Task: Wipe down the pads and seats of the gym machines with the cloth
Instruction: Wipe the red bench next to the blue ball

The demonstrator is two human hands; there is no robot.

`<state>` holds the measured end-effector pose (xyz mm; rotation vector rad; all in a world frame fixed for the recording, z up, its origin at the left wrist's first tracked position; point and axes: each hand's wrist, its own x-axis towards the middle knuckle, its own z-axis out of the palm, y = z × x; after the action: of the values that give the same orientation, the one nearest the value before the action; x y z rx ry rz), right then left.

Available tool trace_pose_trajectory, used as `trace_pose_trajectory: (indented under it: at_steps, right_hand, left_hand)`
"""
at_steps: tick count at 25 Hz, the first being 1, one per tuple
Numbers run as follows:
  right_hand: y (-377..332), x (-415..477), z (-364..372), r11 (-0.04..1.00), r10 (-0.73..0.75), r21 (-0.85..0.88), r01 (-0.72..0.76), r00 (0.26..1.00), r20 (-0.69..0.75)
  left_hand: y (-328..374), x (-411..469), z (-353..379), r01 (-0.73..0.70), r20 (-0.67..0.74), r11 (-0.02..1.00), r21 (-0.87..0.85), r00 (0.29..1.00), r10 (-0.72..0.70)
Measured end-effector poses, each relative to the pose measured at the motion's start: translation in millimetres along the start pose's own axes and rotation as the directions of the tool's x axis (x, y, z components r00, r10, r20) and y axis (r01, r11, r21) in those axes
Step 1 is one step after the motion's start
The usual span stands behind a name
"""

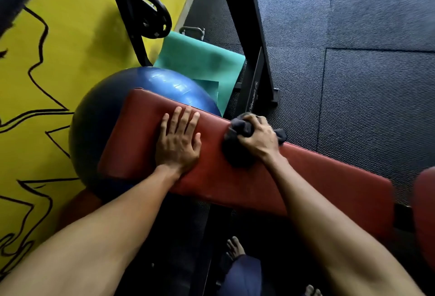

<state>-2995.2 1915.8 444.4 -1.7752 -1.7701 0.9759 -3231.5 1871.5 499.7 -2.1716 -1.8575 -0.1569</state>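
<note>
A long red padded bench runs across the middle of the view from left to right. My left hand lies flat on its left part, fingers straight and spread. My right hand grips a bunched dark grey cloth and presses it onto the pad near the far edge. A corner of the cloth sticks out past my knuckles on the right. A second red pad shows at the right edge.
A blue exercise ball sits under the bench's left end against a yellow wall. A green mat, a black weight plate and black frame bars lie beyond. Dark rubber flooring fills the right. My bare feet stand below.
</note>
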Motion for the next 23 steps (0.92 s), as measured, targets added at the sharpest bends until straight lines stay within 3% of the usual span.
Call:
trace_pose_trajectory:
  at_steps: [3, 6, 10, 13, 16, 19, 21, 23]
  right_hand:
    - [-45, -1, 21, 0.992, -0.127, 0.014, 0.128, 0.991, -0.04]
    - [-26, -15, 20, 0.988, -0.15, -0.028, 0.149, 0.988, -0.042]
    - [22, -39, 20, 1.0, -0.024, 0.0, 0.024, 0.986, -0.164]
    - [-16, -36, 38, 0.997, 0.078, 0.035, -0.071, 0.967, -0.244]
    - [-44, -60, 55, 0.998, -0.066, -0.003, 0.068, 0.961, -0.267]
    - [-8, -109, 58, 0.98, -0.197, -0.08, 0.184, 0.959, -0.204]
    - [20, -117, 50, 0.994, -0.096, -0.073, 0.082, 0.97, -0.223]
    - [16, -94, 40, 0.994, 0.104, 0.005, -0.107, 0.958, -0.267]
  left_hand:
    - [-2, 1, 0, -0.004, 0.009, 1.0, 0.004, 1.0, 0.004]
    - [-1, -1, 0, -0.01, -0.005, 1.0, -0.002, 1.0, 0.01]
    - [-1, 0, 0, -0.005, -0.007, 1.0, -0.009, 1.0, 0.005]
    - [-2, 1, 3, -0.012, 0.004, 1.0, 0.004, 1.0, 0.012]
    - [-3, -1, 6, -0.019, 0.004, 1.0, 0.02, 1.0, 0.019]
    - [-4, 0, 4, -0.017, 0.008, 1.0, 0.005, 1.0, 0.017]
    - [-2, -2, 4, -0.012, 0.006, 1.0, -0.004, 1.0, 0.012]
    - [-1, -1, 4, -0.007, -0.004, 1.0, -0.005, 1.0, 0.007]
